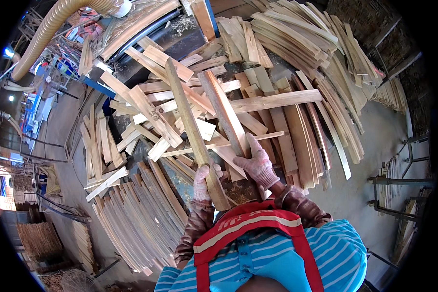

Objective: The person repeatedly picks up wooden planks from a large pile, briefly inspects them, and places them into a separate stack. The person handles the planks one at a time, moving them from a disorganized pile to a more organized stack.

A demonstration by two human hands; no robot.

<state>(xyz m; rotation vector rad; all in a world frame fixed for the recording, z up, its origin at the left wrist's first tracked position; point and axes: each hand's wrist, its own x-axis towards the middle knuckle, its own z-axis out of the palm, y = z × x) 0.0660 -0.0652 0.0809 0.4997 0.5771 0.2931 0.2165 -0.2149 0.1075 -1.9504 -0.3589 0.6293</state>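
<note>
In front of my body I hold two long wooden boards, one in each hand. My left hand (202,183), in a pale knit glove, is closed round the lower part of a greenish-brown board (190,121) that slants away to the upper left. The gloved right hand (257,166) grips a smoother board (225,112) with a light edge, its far end tilted leftward. Both boards stand out over a loose heap of short wooden pieces (153,114). Part of the left fingers is hidden behind the board.
Neat rows of narrow strips (136,219) lie at the near left. Darker planks (297,141) are lined up on the right, with tall stacks of boards (297,36) behind. At the upper left are a machine bed (168,39) with sawdust and a ribbed hose (48,34).
</note>
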